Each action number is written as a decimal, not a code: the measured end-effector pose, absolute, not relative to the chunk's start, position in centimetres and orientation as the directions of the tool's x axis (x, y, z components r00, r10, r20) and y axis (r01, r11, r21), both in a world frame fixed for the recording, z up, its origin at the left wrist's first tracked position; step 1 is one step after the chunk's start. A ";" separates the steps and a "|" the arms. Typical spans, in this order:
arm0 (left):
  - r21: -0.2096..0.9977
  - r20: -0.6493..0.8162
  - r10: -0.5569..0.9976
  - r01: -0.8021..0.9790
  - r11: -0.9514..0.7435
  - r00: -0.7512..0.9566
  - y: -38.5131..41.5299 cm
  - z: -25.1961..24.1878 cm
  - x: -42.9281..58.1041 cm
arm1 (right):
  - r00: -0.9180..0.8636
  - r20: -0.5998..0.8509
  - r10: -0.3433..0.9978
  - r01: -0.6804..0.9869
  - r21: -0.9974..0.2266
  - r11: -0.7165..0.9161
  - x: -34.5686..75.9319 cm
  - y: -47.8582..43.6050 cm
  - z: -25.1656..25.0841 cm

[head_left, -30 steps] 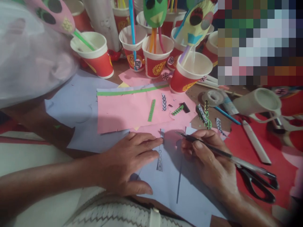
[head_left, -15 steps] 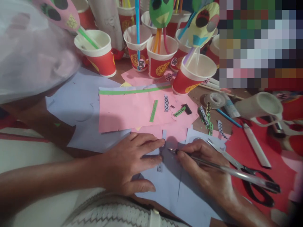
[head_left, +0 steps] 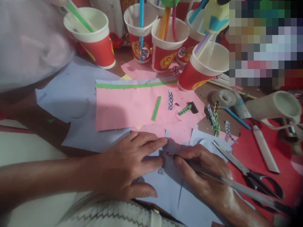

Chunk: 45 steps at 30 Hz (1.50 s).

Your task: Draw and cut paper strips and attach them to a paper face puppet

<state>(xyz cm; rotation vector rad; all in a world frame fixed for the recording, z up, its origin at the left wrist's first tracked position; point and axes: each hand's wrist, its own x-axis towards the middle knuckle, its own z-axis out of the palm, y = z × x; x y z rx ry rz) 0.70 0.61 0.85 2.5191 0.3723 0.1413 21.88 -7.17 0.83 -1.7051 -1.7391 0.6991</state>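
Pinning a narrow paper strip (head_left: 160, 170) flat on the lavender sheet (head_left: 165, 195), the left hand (head_left: 127, 164) lay open, fingers spread, gripping nothing. Right hand (head_left: 205, 178) was closed around a pen (head_left: 201, 168), tip at the strip beside the left fingertips; probably touching, too blurred to confirm. Scissors (head_left: 251, 176) lay just right, pink paper (head_left: 125, 108) beyond.
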 end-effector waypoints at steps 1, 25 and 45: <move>0.566 0.016 0.294 0.234 -0.791 0.956 0.6 0.9 0.7 | 0.003 0.056 0.998 0.683 -0.729 0.039 21.9 -7.1 0.8; 0.553 0.053 0.344 0.259 -0.792 0.938 0.2 0.6 0.8 | 0.006 0.072 0.997 0.670 -0.741 0.049 22.0 -7.3 0.7; 0.550 0.064 0.332 0.245 -0.799 0.941 0.3 0.6 0.8 | 0.058 0.050 0.997 0.675 -0.738 -0.002 21.6 -7.0 0.8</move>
